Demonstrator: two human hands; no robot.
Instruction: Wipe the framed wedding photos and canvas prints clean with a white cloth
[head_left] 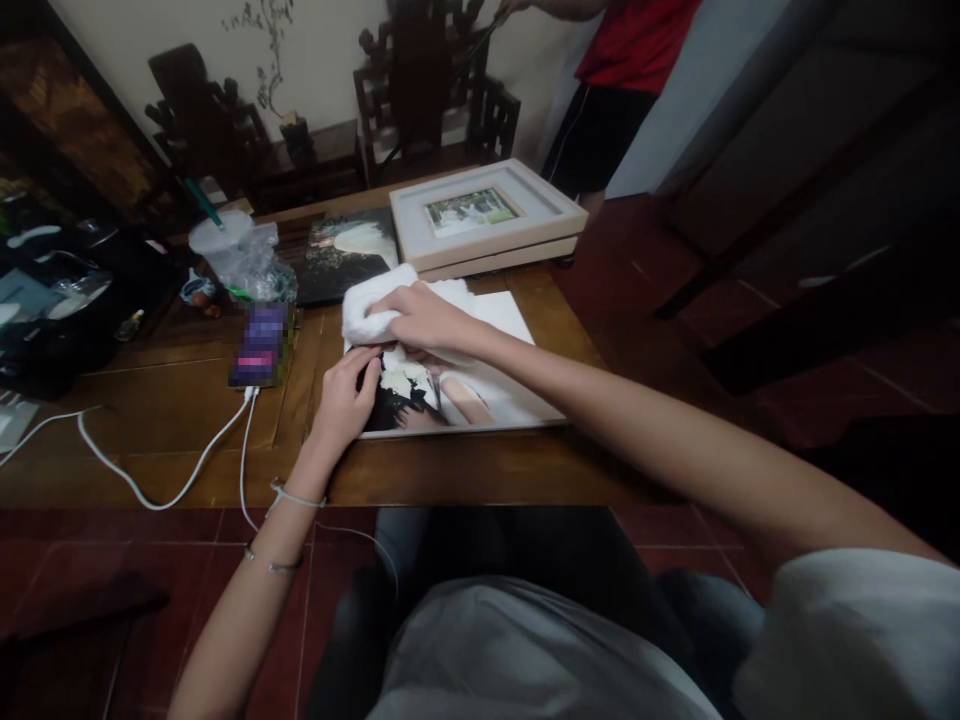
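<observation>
A white cloth (366, 298) is bunched under my right hand (429, 316), whose fingers are closed on it. The cloth presses against the upper left part of a flat photo panel (466, 398) lying on the wooden table. Dark and white figures show on the panel's lower left, and its right side is pale. My left hand (346, 392) rests at the panel's left edge, fingers extended and thumb apart, just below the cloth. My right forearm crosses over the panel and hides part of it.
Behind lie a dark photo panel (349, 262) and stacked pale frames (491, 252). To the left are a phone (259, 345) with white cables (161, 503), a plastic bag (259, 262) and a lidded cup (217, 232). A person in a red top (637, 45) stands beyond the table.
</observation>
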